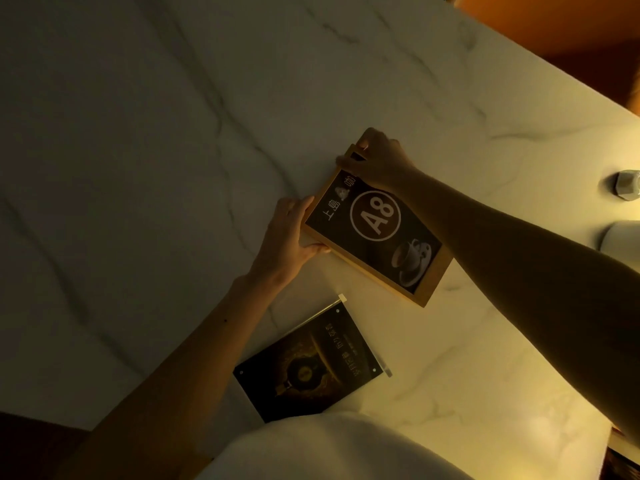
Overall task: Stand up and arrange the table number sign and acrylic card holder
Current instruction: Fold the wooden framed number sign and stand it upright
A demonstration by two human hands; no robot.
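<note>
Dim warm light over a white marble tabletop (173,133) with grey veins; orange seating shows past the far edge. I read both hands on the table number sign (375,233), a wood-framed dark panel marked A8 with a coffee cup picture. Left hand (289,237) closes its grip on the frame's long left edge, thumb on the face side, fingers wrapped under. Right hand (379,161) pinches the far corner, fingertips curled over the frame top. My judgement: two grips set well apart, one at the side and one at the corner, give leverage to tip the sign onto its base without twisting it; whether it lies flat or is partly raised, I cannot tell. Acrylic card holder (311,365) lies flat nearer the body, untouched, just beside the sign but apart from it, dark printed card inside, clear foot along its right side. It looks placed to wait its turn. Small faceted glass object (627,185) sits at the right edge, well apart.
</note>
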